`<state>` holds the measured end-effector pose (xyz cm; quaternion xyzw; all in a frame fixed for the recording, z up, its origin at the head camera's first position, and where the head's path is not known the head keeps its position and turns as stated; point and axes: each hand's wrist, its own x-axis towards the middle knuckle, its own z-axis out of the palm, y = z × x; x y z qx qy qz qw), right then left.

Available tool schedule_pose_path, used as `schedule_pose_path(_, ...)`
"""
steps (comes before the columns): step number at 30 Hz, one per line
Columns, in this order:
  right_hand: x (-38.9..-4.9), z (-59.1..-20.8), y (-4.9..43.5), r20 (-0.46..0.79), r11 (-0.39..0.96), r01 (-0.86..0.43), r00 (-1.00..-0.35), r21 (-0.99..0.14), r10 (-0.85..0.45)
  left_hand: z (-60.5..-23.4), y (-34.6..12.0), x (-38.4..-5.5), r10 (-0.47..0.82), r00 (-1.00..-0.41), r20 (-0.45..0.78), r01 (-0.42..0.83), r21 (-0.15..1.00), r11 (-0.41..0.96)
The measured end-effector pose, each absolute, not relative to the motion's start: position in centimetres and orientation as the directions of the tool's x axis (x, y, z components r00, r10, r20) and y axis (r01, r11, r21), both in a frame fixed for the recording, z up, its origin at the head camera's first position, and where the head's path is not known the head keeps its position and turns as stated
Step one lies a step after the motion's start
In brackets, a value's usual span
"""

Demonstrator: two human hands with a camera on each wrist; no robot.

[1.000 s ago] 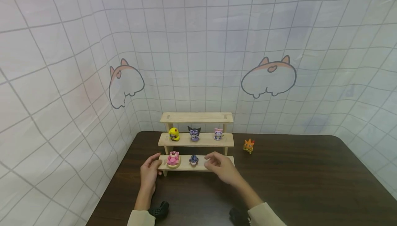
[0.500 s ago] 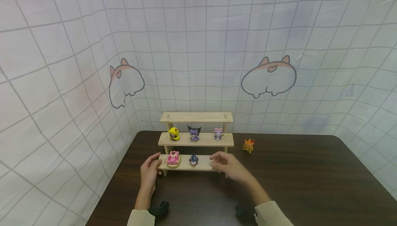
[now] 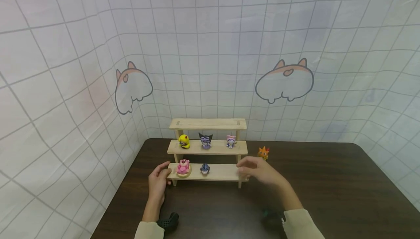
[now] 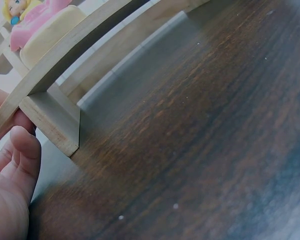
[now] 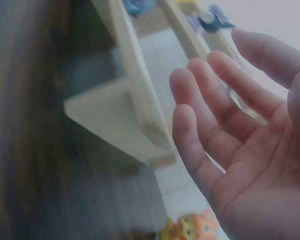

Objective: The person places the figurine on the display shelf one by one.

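A three-tier wooden display shelf (image 3: 218, 175) stands on the table. My left hand (image 3: 158, 182) grips the left end of its lowest board, beside a pink bear figurine (image 3: 183, 167). In the left wrist view, fingers (image 4: 24, 142) curl at the board's end, close to the shelf leg (image 4: 55, 120). My right hand (image 3: 262, 171) is at the right end of that board, holding nothing. The right wrist view shows its fingers relaxed and apart. Right of the bear sits a small dark-blue figurine (image 3: 205, 169). An orange spiky figurine (image 3: 263, 152) is just behind my right hand, partly covered by it.
On the middle tier sit a yellow figurine (image 3: 184, 141), a black-eared purple figurine (image 3: 205, 141) and a pink-and-lilac figurine (image 3: 231, 142). Above them is the top board (image 3: 208, 124). A black device (image 3: 168, 222) is at my left wrist. A grid-patterned cloth (image 3: 213, 49) hangs behind the dark table (image 3: 328, 180).
My right hand has moved right along the lowest board, from beside the dark-blue figurine to the board's right end. My left hand and the figurines have stayed in place.
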<state>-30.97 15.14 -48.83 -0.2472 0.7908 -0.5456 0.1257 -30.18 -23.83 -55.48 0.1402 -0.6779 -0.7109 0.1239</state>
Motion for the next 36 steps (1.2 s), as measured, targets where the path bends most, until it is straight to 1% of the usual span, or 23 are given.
schedule_pose_path(6,-31.5,-49.0,17.9,0.097,0.281,-0.222,-0.912,-0.934,-0.399,-55.5,-23.9,-30.2,-0.366,-0.93,-0.031,-0.012,0.998,-0.055)
schedule_pose_path(9,-31.7,-49.2,18.8,0.135,0.298,-0.224,-0.947,-0.928,-0.292,-55.5,-23.9,-30.2,-0.364,-0.931,-0.032,-0.014,0.999,-0.052)
schedule_pose_path(13,-32.0,-49.6,19.4,0.173,0.309,-0.2,-0.978,-0.93,-0.113,-55.4,-23.9,-30.2,-0.364,-0.931,-0.034,-0.018,0.999,-0.048)
schedule_pose_path(18,-32.4,-50.3,19.5,0.172,0.271,-0.143,-0.981,-0.952,0.085,-55.4,-23.8,-30.1,-0.365,-0.93,-0.033,-0.016,0.999,-0.05)
schedule_pose_path(22,-32.8,-51.2,19.7,0.155,0.259,-0.107,-0.973,-0.96,0.17,-55.4,-23.8,-30.1,-0.366,-0.93,-0.033,-0.013,0.998,-0.057)
schedule_pose_path(24,-32.9,-51.7,19.8,0.14,0.253,-0.087,-0.97,-0.964,0.2,-55.4,-23.8,-30.1,-0.366,-0.93,-0.034,-0.013,0.998,-0.059)
schedule_pose_path(28,-33.1,-52.4,20.2,0.094,0.245,-0.041,-0.973,-0.969,0.211,-55.4,-23.8,-30.2,-0.366,-0.93,-0.033,-0.014,0.998,-0.055)
schedule_pose_path(32,-33.3,-53.1,20.6,0.045,0.26,0.0,-0.985,-0.965,0.168,-55.4,-23.8,-30.2,-0.367,-0.93,-0.032,-0.014,0.999,-0.052)
schedule_pose_path(36,-33.4,-53.8,20.9,0.023,0.287,0.01,-0.994,-0.958,0.111,-55.4,-23.8,-30.2,-0.369,-0.929,-0.033,-0.016,0.999,-0.05)
